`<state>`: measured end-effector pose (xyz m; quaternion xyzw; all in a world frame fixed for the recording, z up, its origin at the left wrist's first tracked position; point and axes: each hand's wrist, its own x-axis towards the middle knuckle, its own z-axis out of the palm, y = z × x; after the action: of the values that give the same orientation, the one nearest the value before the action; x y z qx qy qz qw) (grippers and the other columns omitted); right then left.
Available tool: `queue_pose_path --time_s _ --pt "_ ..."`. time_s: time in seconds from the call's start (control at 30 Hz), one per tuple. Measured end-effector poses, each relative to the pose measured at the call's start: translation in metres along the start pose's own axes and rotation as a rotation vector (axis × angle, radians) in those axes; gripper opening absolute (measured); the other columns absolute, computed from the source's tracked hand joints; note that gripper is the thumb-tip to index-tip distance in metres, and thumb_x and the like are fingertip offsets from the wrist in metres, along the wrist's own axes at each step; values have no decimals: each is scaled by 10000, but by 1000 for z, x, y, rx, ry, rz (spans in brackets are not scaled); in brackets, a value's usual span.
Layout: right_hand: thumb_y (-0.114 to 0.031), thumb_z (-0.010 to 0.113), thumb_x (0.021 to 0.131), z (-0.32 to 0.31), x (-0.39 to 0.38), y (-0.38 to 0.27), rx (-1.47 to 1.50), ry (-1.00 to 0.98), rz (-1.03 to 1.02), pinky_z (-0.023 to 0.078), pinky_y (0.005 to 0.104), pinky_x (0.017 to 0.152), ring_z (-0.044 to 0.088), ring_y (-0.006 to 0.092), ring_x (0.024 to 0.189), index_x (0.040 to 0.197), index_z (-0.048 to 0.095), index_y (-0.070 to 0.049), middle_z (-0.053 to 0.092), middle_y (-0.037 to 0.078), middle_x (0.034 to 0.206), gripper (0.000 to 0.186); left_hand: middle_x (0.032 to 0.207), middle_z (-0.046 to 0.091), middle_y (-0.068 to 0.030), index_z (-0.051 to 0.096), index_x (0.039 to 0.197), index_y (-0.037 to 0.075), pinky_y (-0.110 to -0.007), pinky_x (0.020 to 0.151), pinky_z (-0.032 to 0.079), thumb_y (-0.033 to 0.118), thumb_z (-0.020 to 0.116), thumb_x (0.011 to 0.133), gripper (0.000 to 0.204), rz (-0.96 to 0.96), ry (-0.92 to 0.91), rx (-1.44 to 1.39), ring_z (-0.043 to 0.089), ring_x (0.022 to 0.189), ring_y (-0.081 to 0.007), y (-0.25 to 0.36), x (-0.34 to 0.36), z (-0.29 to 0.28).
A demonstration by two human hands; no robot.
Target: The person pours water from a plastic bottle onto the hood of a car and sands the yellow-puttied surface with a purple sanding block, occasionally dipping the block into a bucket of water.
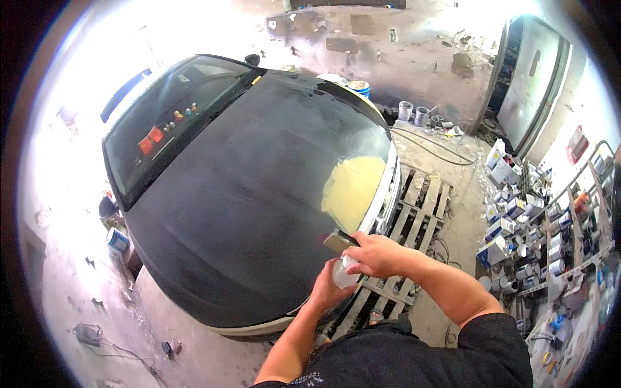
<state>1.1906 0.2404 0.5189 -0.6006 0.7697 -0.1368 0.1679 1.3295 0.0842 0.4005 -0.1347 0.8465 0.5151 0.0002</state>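
My left hand [328, 286] is wrapped round a small whitish plastic container [343, 277], held low over the front edge of a dark car hood [246, 187]. Against the container's top are the fingers of my right hand [375, 255]. That same hand grips a flat block [339, 242] with a tan face and dark back, which looks like a sanding block. Just beyond it, a pale yellow patch [352, 191] that looks like filler covers the hood's front corner. What is inside the container cannot be made out.
A wooden pallet [424, 210] lies along the car's front. Paint cans and boxes [511, 220] crowd the right side beside a rack [582, 246]. A hose [446, 157] curves across the floor near a door [532, 81]. The windshield [184, 110] rises behind the hood.
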Motion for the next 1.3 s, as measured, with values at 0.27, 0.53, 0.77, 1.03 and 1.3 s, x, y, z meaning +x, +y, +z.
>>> queue_pose_path --time_s 0.27,0.53,0.77,1.03,1.3 --pt "-484 619 907 -6 21 -1 -133 193 -173 492 468 905 609 399 1043 1061 660 -21 543 251 1206 489 1269 560 -212 408 1343 20 -401 968 481 217 873 716 806 141 305 -95 596 1155 -331 24 -10 9" --pt "-473 666 881 -18 59 -40 -94 313 -206 507 467 876 616 399 1028 1031 675 -51 552 217 1184 447 1116 621 -141 451 1284 47 -362 901 481 137 798 808 596 454 542 -47 627 1017 -264 22 0 -47" --pt "6 647 893 -22 57 -32 887 542 141 492 355 940 602 206 1137 1303 552 -81 633 114 1199 430 1017 669 -82 495 1240 90 -357 912 516 -17 675 890 408 317 547 -339 655 1016 -187 24 -10 -104" --pt "52 655 843 -4 49 -19 1676 403 -37 408 402 1079 544 266 1252 1599 164 -173 534 164 1408 928 894 652 -59 581 927 28 -277 783 473 148 545 994 142 246 422 -606 601 815 -124 19 1 -136" --pt "14 653 807 -7 49 5 1700 320 -74 440 367 1043 579 243 1186 1583 228 -135 566 161 1337 897 891 629 -24 645 1126 1 -275 736 449 292 491 1036 342 206 276 -881 557 798 -97 35 14 -110"
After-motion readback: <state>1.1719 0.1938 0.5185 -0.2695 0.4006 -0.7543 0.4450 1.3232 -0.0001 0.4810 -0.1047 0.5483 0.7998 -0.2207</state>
